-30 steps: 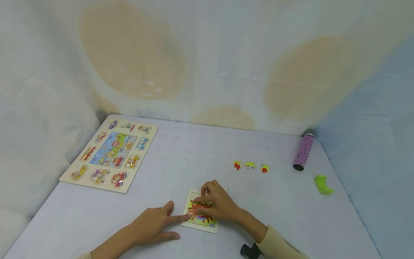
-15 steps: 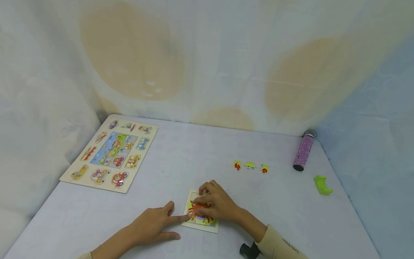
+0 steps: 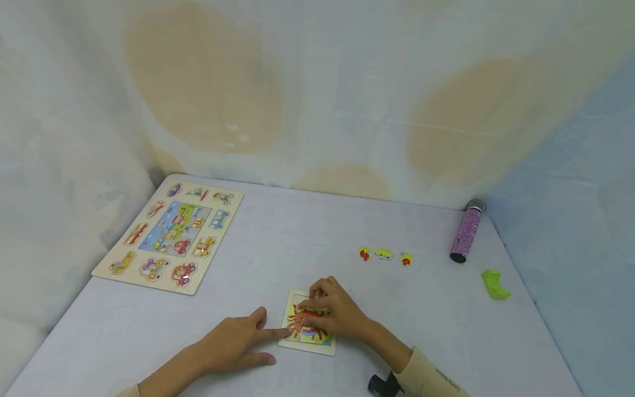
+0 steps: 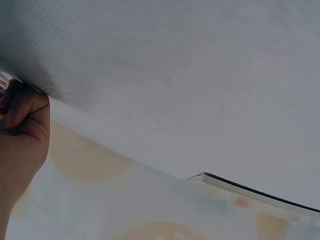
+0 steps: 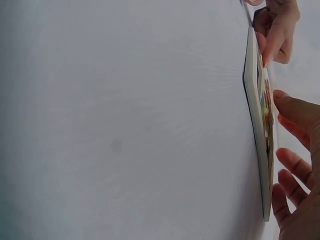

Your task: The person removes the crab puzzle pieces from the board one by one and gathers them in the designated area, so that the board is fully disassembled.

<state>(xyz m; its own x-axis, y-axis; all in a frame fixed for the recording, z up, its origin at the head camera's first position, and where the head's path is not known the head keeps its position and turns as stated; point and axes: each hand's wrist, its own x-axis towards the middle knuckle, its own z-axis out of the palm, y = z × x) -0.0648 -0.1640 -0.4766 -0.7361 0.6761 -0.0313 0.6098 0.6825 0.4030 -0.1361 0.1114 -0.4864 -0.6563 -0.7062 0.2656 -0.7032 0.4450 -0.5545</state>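
Note:
A small framed jigsaw puzzle (image 3: 307,347) with a red crab picture lies at the table's front middle. My left hand (image 3: 233,344) touches its left side with a straight index finger; the thumb is spread apart and rests by the table. Over the puzzle's upper right, my right hand (image 3: 339,311) bends its fingers, thumb and index pinching a crab piece (image 3: 312,318) at the board. In the right wrist view the puzzle board (image 5: 257,115) is seen edge-on, with the right fingertips close along its face. The hand covers part of the picture.
Three loose puzzle pieces (image 3: 383,253) lie in a row behind the right hand. A larger vehicle puzzle board (image 3: 198,275) is at the left. A purple glittery bottle (image 3: 466,231) and a green curved object (image 3: 495,284) lie at the right. A black object (image 3: 383,385) sits beside the right sleeve.
The right hand's fingers shift slightly over the puzzle. The left hand stays at the board's left side, and the loose pieces have not moved.

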